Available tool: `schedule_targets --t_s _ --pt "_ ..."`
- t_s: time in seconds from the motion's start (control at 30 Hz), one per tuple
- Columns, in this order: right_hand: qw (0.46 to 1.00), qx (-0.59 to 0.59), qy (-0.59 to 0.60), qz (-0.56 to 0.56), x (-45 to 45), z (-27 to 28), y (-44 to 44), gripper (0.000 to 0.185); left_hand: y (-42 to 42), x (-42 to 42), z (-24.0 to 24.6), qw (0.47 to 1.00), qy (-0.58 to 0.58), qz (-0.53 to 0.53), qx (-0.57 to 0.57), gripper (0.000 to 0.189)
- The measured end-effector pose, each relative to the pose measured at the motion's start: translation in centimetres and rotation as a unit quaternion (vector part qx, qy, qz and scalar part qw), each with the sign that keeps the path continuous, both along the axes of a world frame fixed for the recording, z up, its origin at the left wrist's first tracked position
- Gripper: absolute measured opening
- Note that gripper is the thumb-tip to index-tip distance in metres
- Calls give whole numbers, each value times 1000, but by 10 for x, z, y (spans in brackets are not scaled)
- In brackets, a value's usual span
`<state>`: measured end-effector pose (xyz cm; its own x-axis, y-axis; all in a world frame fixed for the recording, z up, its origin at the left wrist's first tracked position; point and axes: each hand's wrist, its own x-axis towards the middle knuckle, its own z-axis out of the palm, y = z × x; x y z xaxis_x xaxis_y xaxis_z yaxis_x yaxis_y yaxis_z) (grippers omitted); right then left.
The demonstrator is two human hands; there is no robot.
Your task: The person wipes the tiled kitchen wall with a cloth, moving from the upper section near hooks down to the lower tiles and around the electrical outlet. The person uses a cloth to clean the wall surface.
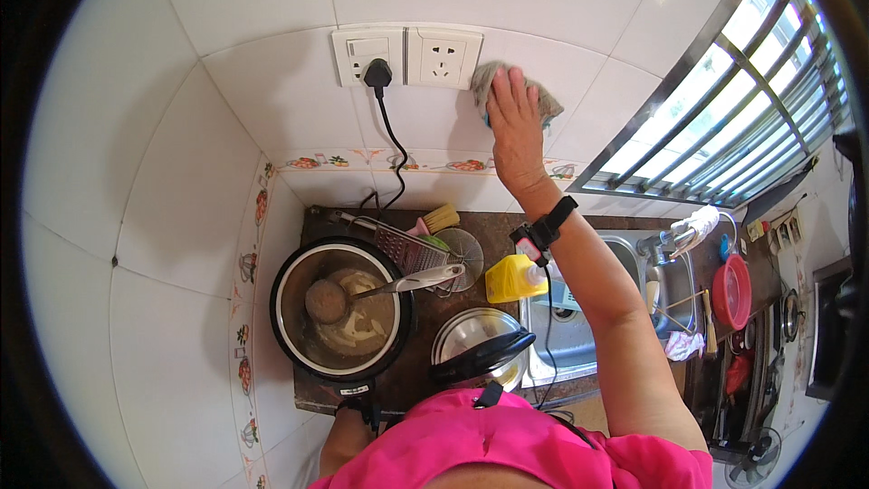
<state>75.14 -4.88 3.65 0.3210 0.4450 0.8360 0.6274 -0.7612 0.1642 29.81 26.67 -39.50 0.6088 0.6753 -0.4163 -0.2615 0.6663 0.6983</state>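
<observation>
My right hand (514, 119) lies with its fingers spread over a grey cloth (550, 107) and presses it flat against the white wall tiles. The cloth is just right of a double wall socket (445, 58), close to its edge. A bit of blue shows under the palm. My left forearm (341, 441) is low in the picture, with a dark strap at the wrist; the left hand itself is hidden near the counter's front edge, below the pot. A black plug (377, 73) sits in the left socket, its cord hanging to the counter.
Below stands an open electric pot (288, 326) of murky liquid, with a ladle (421, 280) in it. Beside it are a metal grater (407, 251), a brush (441, 219), a yellow bottle (508, 280) and a lid (468, 326). Rightward come a steel sink (577, 346), a red basin (732, 292) and a barred window (719, 95).
</observation>
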Motion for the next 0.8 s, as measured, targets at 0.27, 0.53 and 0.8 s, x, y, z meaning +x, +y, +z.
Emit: schedule_targets --t_s 0.27,0.53,0.8 --pt "996 37 -78 -34 19 61 -26 51 -2 5 8 995 77 -4 66 63" --pt "980 -176 63 68 7 6 -58 44 -5 9 15 979 154 -17 133 63" --pt "995 -77 19 67 15 25 -70 44 -7 3 18 964 200 -25 175 62"
